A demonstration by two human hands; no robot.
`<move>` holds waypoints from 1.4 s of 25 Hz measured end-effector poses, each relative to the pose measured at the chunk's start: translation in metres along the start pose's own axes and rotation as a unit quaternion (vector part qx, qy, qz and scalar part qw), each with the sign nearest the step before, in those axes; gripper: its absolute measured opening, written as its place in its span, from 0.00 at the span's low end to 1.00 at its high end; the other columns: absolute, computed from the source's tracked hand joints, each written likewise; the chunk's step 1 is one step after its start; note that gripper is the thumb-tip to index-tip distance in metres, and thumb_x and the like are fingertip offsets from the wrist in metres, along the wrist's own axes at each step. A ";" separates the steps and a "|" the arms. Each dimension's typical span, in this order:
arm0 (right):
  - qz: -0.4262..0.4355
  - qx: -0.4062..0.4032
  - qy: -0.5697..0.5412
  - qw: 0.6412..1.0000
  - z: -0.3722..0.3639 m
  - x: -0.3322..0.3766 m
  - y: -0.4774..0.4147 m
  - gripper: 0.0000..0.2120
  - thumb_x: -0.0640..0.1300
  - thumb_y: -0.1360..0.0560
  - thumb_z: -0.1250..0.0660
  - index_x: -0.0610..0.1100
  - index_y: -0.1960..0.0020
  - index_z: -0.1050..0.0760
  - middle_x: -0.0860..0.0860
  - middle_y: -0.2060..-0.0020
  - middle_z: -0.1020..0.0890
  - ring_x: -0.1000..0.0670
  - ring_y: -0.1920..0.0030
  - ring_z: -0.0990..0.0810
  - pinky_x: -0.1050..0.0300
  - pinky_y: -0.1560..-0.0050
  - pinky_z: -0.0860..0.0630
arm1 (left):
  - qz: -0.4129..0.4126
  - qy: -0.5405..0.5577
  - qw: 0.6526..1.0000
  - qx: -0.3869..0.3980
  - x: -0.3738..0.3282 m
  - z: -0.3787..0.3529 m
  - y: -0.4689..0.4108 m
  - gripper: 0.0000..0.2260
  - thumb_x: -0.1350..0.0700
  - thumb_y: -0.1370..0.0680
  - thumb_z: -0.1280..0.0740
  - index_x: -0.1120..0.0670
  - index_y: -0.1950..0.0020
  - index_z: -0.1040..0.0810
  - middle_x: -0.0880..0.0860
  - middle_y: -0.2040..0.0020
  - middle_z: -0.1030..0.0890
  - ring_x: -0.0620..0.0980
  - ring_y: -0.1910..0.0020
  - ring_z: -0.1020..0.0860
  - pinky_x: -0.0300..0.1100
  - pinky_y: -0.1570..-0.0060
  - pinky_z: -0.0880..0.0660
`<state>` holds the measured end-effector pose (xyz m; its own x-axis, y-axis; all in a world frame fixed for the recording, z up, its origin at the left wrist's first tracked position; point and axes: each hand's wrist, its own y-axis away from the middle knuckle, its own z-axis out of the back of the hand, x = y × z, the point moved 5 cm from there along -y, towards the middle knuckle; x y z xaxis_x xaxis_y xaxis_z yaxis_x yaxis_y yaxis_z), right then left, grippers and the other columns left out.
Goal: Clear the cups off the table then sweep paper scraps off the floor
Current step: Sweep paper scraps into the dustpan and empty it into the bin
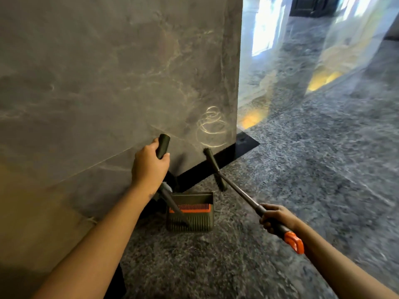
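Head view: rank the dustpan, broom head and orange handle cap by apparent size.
Dustpan, largest.
Broom head and orange handle cap look close: the head longer but thin, the cap nearer the camera, so unranked.

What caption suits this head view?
Left hand grips the dustpan handle, right hand grips the broom handle, beside a grey veined wall.

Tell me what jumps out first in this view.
The left hand grips the handle of a dark dustpan with an orange comb, low at centre by the foot of a grey marble wall. The right hand holds a broom by its orange-tipped pole, brush head beyond the pan.
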<state>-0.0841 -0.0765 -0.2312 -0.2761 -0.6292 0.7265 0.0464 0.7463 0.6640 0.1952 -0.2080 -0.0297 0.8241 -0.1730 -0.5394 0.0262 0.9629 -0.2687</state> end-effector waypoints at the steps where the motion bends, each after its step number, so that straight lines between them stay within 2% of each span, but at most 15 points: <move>1: -0.004 -0.020 -0.019 1.000 0.017 -0.008 0.006 0.23 0.23 0.26 0.48 0.31 0.31 0.38 0.41 0.70 0.30 0.53 0.85 0.31 0.69 0.84 0.35 | -0.021 0.017 1.000 0.014 -0.017 -0.017 -0.005 0.19 0.56 0.23 0.33 0.57 0.32 0.27 0.60 0.50 0.19 0.61 0.53 0.20 0.47 0.59 0.24; 4: -0.023 -0.083 -0.097 0.992 0.075 -0.033 0.026 0.23 0.24 0.25 0.49 0.31 0.30 0.40 0.42 0.70 0.31 0.53 0.85 0.32 0.69 0.83 0.36 | -0.082 0.050 0.993 0.064 -0.074 -0.077 -0.012 0.24 0.56 0.23 0.32 0.55 0.28 0.31 0.60 0.46 0.19 0.59 0.51 0.20 0.44 0.59 0.27; 8: -0.040 -0.160 -0.197 0.966 0.156 -0.059 0.044 0.26 0.25 0.24 0.49 0.37 0.28 0.41 0.43 0.70 0.32 0.53 0.85 0.32 0.69 0.84 0.35 | -0.144 0.091 0.976 0.137 -0.155 -0.165 -0.010 0.24 0.57 0.24 0.32 0.55 0.28 0.31 0.62 0.46 0.19 0.62 0.49 0.21 0.51 0.52 0.23; 10: -0.040 -0.192 -0.239 0.951 0.208 -0.064 0.047 0.25 0.26 0.23 0.49 0.37 0.28 0.41 0.43 0.70 0.33 0.54 0.86 0.33 0.70 0.84 0.35 | -0.176 0.106 0.964 0.170 -0.203 -0.218 -0.008 0.24 0.59 0.25 0.31 0.54 0.29 0.29 0.61 0.46 0.18 0.61 0.48 0.21 0.47 0.54 0.25; 12: -0.038 -0.219 -0.262 0.939 0.266 -0.066 0.048 0.19 0.27 0.22 0.49 0.37 0.33 0.37 0.44 0.70 0.34 0.54 0.87 0.33 0.70 0.85 0.36 | -0.201 0.110 0.952 0.203 -0.252 -0.273 -0.002 0.24 0.59 0.25 0.31 0.53 0.29 0.29 0.59 0.47 0.18 0.60 0.49 0.20 0.45 0.57 0.28; 14: -0.037 -0.239 -0.282 0.928 0.315 -0.066 0.052 0.09 0.29 0.21 0.50 0.39 0.49 0.34 0.44 0.71 0.34 0.54 0.87 0.33 0.71 0.85 0.36 | -0.223 0.122 0.937 0.240 -0.294 -0.319 0.005 0.24 0.59 0.25 0.31 0.53 0.29 0.29 0.58 0.49 0.17 0.58 0.50 0.20 0.43 0.59 0.30; 16: -0.046 -0.259 -0.310 0.914 0.362 -0.067 0.064 0.12 0.33 0.19 0.50 0.39 0.61 0.38 0.44 0.73 0.33 0.55 0.87 0.33 0.71 0.85 0.37 | -0.247 0.136 0.915 0.288 -0.345 -0.365 0.018 0.24 0.59 0.24 0.31 0.52 0.29 0.30 0.57 0.52 0.18 0.55 0.55 0.20 0.44 0.62 0.31; 19: -0.034 -0.318 -0.373 0.871 0.411 -0.075 0.093 0.14 0.34 0.19 0.50 0.42 0.62 0.38 0.45 0.71 0.34 0.54 0.84 0.32 0.69 0.84 0.36 | -0.306 0.156 0.874 0.343 -0.428 -0.418 0.046 0.24 0.58 0.24 0.32 0.50 0.28 0.31 0.51 0.61 0.21 0.48 0.65 0.26 0.41 0.68 0.34; 22: -0.009 -0.370 -0.431 0.823 0.437 -0.083 0.129 0.11 0.31 0.20 0.50 0.43 0.56 0.35 0.45 0.70 0.34 0.55 0.85 0.32 0.69 0.84 0.36 | -0.362 0.186 0.825 0.391 -0.500 -0.456 0.084 0.24 0.58 0.25 0.32 0.50 0.29 0.30 0.49 0.62 0.22 0.48 0.64 0.25 0.41 0.64 0.34; 24: 0.016 -0.397 -0.472 0.787 0.442 -0.093 0.155 0.16 0.28 0.22 0.51 0.42 0.40 0.35 0.45 0.70 0.33 0.56 0.85 0.32 0.69 0.84 0.35 | -0.404 0.194 0.779 0.439 -0.543 -0.478 0.122 0.24 0.57 0.26 0.31 0.49 0.30 0.29 0.50 0.62 0.21 0.53 0.61 0.22 0.42 0.62 0.33; 25: 0.023 -0.414 -0.481 0.772 0.442 -0.100 0.169 0.21 0.28 0.23 0.50 0.38 0.31 0.40 0.44 0.71 0.33 0.55 0.85 0.32 0.69 0.83 0.35 | -0.429 0.195 0.751 0.463 -0.561 -0.487 0.144 0.24 0.57 0.26 0.31 0.48 0.30 0.28 0.52 0.61 0.21 0.55 0.59 0.21 0.44 0.61 0.31; 26: 0.031 -0.436 -0.487 0.756 0.438 -0.106 0.182 0.23 0.27 0.23 0.50 0.34 0.28 0.45 0.44 0.73 0.31 0.55 0.84 0.31 0.68 0.83 0.34 | -0.453 0.196 0.722 0.485 -0.578 -0.493 0.166 0.24 0.58 0.26 0.31 0.48 0.31 0.28 0.54 0.60 0.19 0.57 0.57 0.21 0.45 0.61 0.30; 31: 0.063 -0.552 -0.537 0.634 0.386 -0.141 0.227 0.25 0.26 0.26 0.44 0.26 0.30 0.45 0.42 0.75 0.28 0.52 0.83 0.29 0.65 0.82 0.32 | -0.574 0.179 0.550 0.579 -0.617 -0.497 0.278 0.24 0.58 0.26 0.31 0.44 0.31 0.28 0.57 0.51 0.16 0.55 0.52 0.19 0.46 0.58 0.27; 34: 0.058 -0.595 -0.590 0.542 0.332 -0.163 0.229 0.19 0.27 0.26 0.42 0.26 0.35 0.34 0.42 0.75 0.27 0.51 0.81 0.29 0.63 0.81 0.31 | -0.628 0.166 0.442 0.619 -0.601 -0.482 0.335 0.25 0.58 0.26 0.32 0.44 0.31 0.28 0.56 0.46 0.17 0.55 0.47 0.20 0.46 0.55 0.26; 35: 0.058 -0.604 -0.614 0.505 0.312 -0.169 0.229 0.13 0.27 0.26 0.43 0.28 0.42 0.30 0.43 0.75 0.28 0.52 0.81 0.29 0.63 0.81 0.32 | -0.636 0.168 0.407 0.634 -0.593 -0.475 0.351 0.24 0.59 0.26 0.32 0.45 0.31 0.28 0.56 0.44 0.18 0.55 0.45 0.20 0.47 0.52 0.25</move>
<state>-0.3263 0.2684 -0.2578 -0.5575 0.5661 0.6072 0.4769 -0.3802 0.7924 -0.5532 0.1341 -0.1837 -0.4296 -0.5123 -0.7437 0.7577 -0.6525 0.0117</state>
